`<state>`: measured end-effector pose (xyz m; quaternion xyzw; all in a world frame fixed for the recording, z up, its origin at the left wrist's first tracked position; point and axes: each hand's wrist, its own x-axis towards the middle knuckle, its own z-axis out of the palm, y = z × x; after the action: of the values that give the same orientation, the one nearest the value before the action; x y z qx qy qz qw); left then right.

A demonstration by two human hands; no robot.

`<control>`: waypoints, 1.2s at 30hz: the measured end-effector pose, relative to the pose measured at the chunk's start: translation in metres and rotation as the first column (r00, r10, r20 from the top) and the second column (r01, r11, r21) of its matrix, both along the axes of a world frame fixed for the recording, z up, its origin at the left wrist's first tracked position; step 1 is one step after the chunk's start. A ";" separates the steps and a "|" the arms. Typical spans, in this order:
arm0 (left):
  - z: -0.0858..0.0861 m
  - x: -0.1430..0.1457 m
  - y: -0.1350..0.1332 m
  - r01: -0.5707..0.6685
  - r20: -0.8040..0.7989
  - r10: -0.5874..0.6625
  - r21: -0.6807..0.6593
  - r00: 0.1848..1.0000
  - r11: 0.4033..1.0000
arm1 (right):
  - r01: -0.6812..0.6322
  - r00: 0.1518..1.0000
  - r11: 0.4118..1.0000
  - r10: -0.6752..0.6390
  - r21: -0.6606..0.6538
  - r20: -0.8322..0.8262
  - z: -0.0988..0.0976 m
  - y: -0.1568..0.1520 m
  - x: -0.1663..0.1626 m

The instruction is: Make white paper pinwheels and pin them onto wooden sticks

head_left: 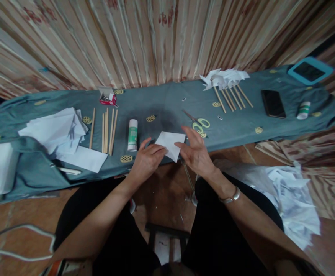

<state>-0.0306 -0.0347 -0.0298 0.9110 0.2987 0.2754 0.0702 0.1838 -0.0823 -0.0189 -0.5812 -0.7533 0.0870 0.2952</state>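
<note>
A small white paper square lies at the near edge of a long table under a blue-grey cloth. My left hand rests on the square's left corner, fingers curled and pressing down. My right hand touches its right edge with fingers stretched out. A white glue stick lies just left of my left hand. Green-handled scissors lie just beyond my right hand.
Wooden sticks and a pile of white paper lie at left, with a red box of pins behind. Finished paper pinwheels, a black phone, a small bottle and a blue-framed tablet lie at right. Paper scraps cover the floor.
</note>
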 end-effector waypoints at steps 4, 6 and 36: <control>0.001 -0.003 -0.004 -0.057 -0.011 0.056 -0.103 0.998 0.993 | 0.011 0.995 0.997 -0.018 -0.071 -0.094 -0.007 0.002 0.005; 0.000 -0.004 -0.002 -0.101 -0.004 0.102 -0.144 0.995 0.984 | 0.038 0.987 0.994 -0.054 -0.103 -0.154 -0.012 0.004 0.005; -0.011 0.010 -0.034 -0.028 -0.312 0.006 -0.065 0.950 0.997 | 0.260 0.935 0.959 -0.279 -0.115 -0.219 -0.019 0.015 -0.010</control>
<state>-0.0201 -0.0690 -0.0412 0.9375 0.3231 0.1184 0.0512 0.1742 -0.0673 -0.0378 -0.6767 -0.6223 0.1448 0.3659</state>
